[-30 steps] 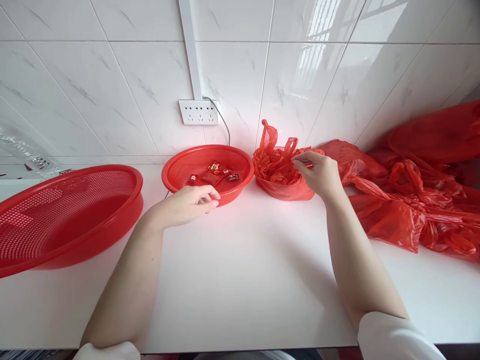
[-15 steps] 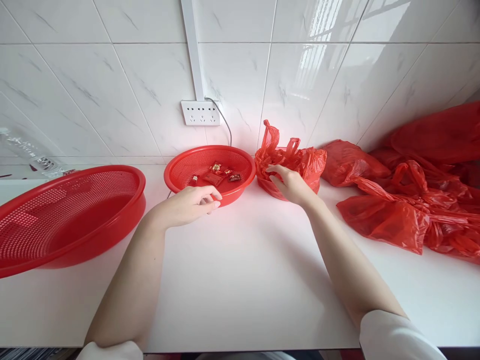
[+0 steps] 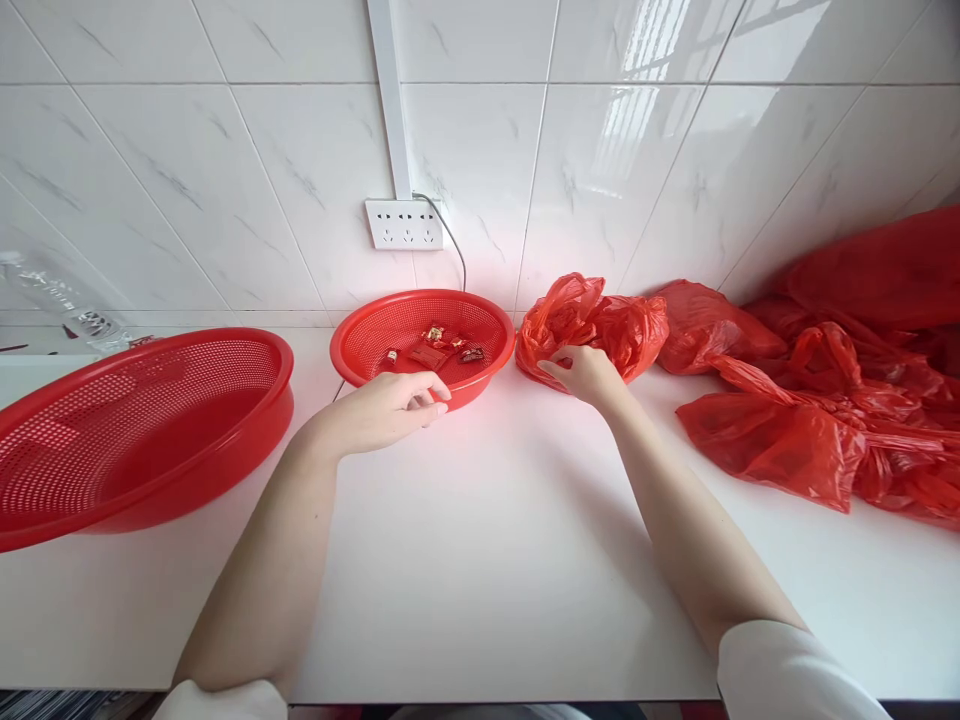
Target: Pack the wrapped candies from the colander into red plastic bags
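A small red perforated basket (image 3: pixel 352 350) stands near the wall, with several small wrapped packets (image 3: pixel 435 352) inside. At its front rim is my left hand (image 3: pixel 390 408), fingers loosely curved and apart, holding nothing. To the right of the basket sits a crumpled red plastic bag (image 3: pixel 630 330). My right hand (image 3: pixel 585 374) is at the front left of this bag, thumb and fingertips brought together on the edge of the thin plastic. What lies inside the bag is hidden by its folds.
A large red perforated basket (image 3: pixel 225 470) stands at the left, a clear plastic bottle (image 3: pixel 67 300) behind it. More red bags (image 3: pixel 780 440) pile up on the right. A white socket strip (image 3: pixel 406 224) with a grey cable is on the tiled wall.
The bag's upright handles have come down and its plastic has bunched lower. My right hand has moved slightly down and its fingers have closed together. My left hand has hardly moved.
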The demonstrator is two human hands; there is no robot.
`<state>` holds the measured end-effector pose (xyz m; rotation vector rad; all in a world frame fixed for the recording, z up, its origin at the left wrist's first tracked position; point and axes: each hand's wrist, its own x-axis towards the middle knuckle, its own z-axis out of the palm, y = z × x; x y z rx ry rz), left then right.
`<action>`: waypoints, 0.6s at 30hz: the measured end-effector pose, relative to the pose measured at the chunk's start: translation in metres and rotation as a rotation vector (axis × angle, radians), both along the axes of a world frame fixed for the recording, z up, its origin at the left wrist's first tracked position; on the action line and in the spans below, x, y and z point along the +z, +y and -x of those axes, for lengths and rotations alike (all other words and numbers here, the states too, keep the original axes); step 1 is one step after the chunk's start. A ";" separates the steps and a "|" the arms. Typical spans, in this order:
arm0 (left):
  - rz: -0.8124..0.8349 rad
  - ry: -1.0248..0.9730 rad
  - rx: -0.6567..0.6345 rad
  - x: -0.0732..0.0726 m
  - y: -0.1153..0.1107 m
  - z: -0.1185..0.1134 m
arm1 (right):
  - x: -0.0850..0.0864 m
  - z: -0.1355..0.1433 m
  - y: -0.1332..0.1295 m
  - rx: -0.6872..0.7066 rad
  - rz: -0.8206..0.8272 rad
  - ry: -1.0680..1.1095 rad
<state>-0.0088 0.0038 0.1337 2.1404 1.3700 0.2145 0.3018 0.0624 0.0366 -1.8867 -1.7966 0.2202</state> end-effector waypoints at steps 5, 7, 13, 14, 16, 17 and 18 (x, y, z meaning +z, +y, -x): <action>-0.208 -0.239 -0.099 -0.017 -0.001 -0.040 | 0.019 -0.008 -0.009 0.051 -0.161 0.157; -0.331 -0.282 -0.181 -0.031 0.004 -0.069 | 0.026 -0.013 -0.014 0.073 -0.214 0.166; -0.599 -0.320 -0.081 -0.081 0.042 -0.145 | 0.032 -0.029 -0.022 0.090 -0.112 0.006; -0.635 -0.347 -0.039 -0.088 0.048 -0.151 | 0.030 -0.030 -0.021 0.099 -0.068 -0.035; -0.700 -0.387 -0.005 -0.098 0.055 -0.160 | 0.027 -0.032 -0.019 0.135 0.014 -0.092; -0.721 -0.400 -0.010 -0.102 0.056 -0.163 | 0.025 -0.032 -0.017 0.157 0.021 -0.101; -0.731 -0.410 -0.018 -0.105 0.057 -0.165 | 0.024 -0.031 -0.016 0.170 -0.011 -0.098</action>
